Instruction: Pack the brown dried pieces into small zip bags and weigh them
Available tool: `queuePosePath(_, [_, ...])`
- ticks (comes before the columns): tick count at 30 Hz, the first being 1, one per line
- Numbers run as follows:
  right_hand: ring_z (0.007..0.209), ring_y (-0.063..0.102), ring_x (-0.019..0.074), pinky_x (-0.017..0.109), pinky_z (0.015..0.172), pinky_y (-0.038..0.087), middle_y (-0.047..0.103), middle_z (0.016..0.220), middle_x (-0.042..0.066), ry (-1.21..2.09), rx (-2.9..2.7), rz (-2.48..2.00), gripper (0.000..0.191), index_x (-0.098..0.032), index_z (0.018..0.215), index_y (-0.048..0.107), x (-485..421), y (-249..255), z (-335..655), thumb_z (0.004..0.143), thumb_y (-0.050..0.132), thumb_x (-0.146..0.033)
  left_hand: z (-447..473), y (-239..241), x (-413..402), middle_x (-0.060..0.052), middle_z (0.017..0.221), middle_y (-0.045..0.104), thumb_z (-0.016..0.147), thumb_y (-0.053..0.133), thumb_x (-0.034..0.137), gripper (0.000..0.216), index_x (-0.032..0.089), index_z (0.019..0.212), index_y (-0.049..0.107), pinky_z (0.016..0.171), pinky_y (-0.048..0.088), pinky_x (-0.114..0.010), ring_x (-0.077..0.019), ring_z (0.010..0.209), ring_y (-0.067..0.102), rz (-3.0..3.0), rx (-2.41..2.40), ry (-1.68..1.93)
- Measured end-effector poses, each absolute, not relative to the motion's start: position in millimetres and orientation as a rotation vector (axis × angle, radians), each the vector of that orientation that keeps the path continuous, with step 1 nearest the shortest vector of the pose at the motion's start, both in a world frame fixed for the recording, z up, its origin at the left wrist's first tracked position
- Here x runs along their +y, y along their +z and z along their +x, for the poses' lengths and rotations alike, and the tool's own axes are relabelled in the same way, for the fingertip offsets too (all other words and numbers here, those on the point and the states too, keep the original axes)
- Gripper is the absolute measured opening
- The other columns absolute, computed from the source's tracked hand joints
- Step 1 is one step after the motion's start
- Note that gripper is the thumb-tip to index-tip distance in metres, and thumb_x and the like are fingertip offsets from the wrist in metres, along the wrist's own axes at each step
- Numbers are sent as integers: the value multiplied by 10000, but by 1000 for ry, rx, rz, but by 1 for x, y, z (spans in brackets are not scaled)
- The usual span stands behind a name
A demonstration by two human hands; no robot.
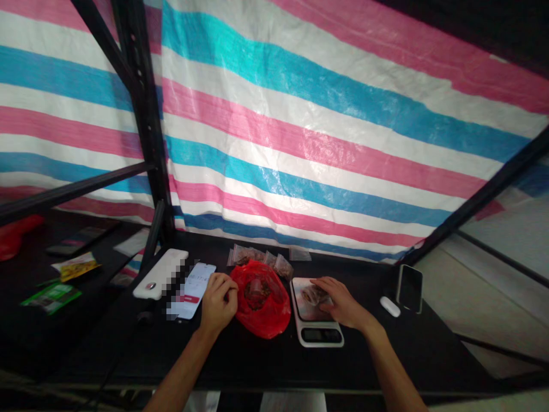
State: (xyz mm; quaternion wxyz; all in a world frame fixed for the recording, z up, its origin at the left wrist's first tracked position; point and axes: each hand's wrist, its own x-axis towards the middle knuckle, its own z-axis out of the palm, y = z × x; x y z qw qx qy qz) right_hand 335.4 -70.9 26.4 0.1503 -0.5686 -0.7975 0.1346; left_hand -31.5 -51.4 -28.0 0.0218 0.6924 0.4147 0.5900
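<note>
My right hand (345, 303) is over a kitchen scale (319, 336), its thumb and fingers around a small clear plastic bag (315, 294) of brownish contents on the weighing plate. My left hand (219, 298) rests with curled fingers at the left edge of an opened red plastic bag (274, 323). Whether its fingertips grip the red plastic or something small, I cannot make out. Inside the red bag lie dark brown loose pieces and a small clear cup (257, 289). Several filled small zip bags (283, 266) lie behind it.
A lit phone (195, 292) and a white power bank-like block (160, 274) lie left of my left hand. To the right are a white earbud case (390, 306) and another phone (410, 289). A flat clear bag (299, 253) lies behind the scale. Black frame posts (148, 126) border the black table (257, 366).
</note>
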Motion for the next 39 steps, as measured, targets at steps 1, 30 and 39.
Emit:
queuePosePath(1, [1276,564,297,514,1120,381,662,1317,110,391,-2287,-1625,599,-235,1295,662,-69,27,334,716,664,-81,-31,-28,-51,-29,707,587,859,485,14,278,214,690,578,719,445,-351,-209,778,520,2145,1283,1833])
queuePosePath(30, [1045,663,248,395,955,449,751,1141,61,365,-2263,-1434,379,-240,1210,678,-68,26,206,849,604,-151,-34,-32,-51,-11,687,561,805,478,-19,286,223,660,532,712,435,-347,-202,756,521,2121,1340,1792])
queuePosePath(39, [1062,691,242,392,962,506,737,1200,81,350,-2064,-1423,355,-241,1263,651,-68,34,249,922,589,-316,-34,-34,-50,-13,690,560,821,473,-13,288,224,668,533,717,433,-354,-203,759,521,2113,1343,1773])
